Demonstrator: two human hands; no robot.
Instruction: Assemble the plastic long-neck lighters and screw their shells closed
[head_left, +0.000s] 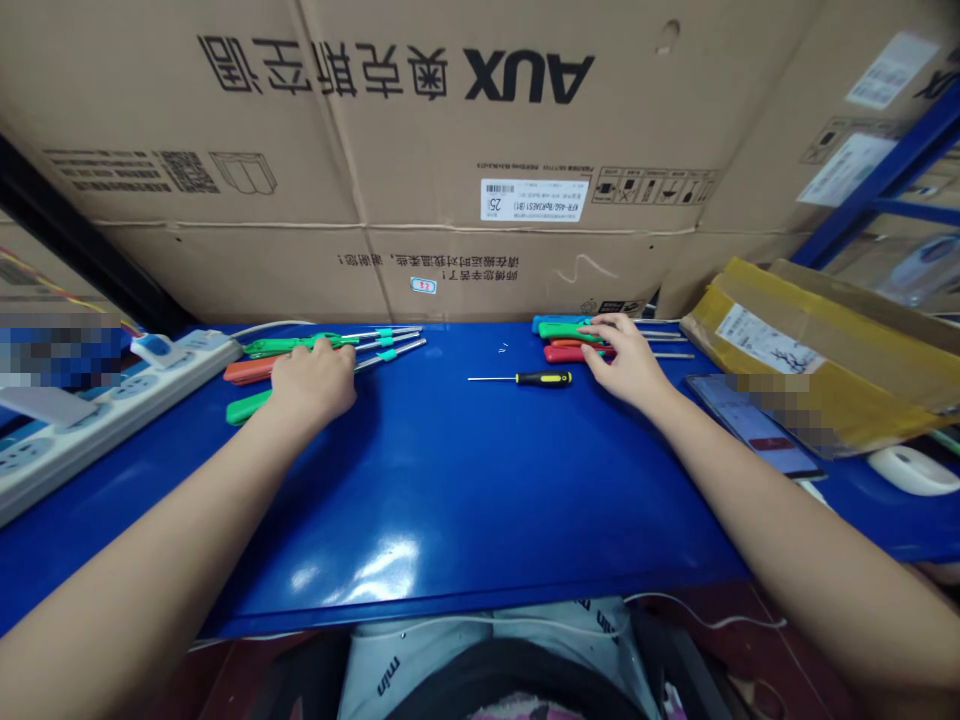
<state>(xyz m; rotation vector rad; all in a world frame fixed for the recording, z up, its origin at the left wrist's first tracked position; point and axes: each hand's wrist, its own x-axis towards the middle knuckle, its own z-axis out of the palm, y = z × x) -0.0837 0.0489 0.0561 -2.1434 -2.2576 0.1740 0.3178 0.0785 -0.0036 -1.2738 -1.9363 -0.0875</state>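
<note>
My left hand point(313, 383) is curled over long tools at the left back of the table. Its fingers are wrapped around an orange-handled tool point(251, 369), though the fingertips are hidden. Green-handled tools point(247, 408) lie on either side, their metal shafts with teal pieces pointing right. At the right back, my right hand point(626, 360) rests with thumb and fingers apart over another group. The thumb touches a red handle point(564, 354) and the fingers touch a green handle point(559, 330). Between the hands lies a small black-and-yellow screwdriver point(543, 379), tip to the left.
A white power strip point(124, 395) runs along the left side. On the right are a phone point(750, 420), a yellow-taped carton point(810, 350) and a white mouse point(911, 470). A large cardboard box point(420, 150) walls off the back of the blue table point(480, 480).
</note>
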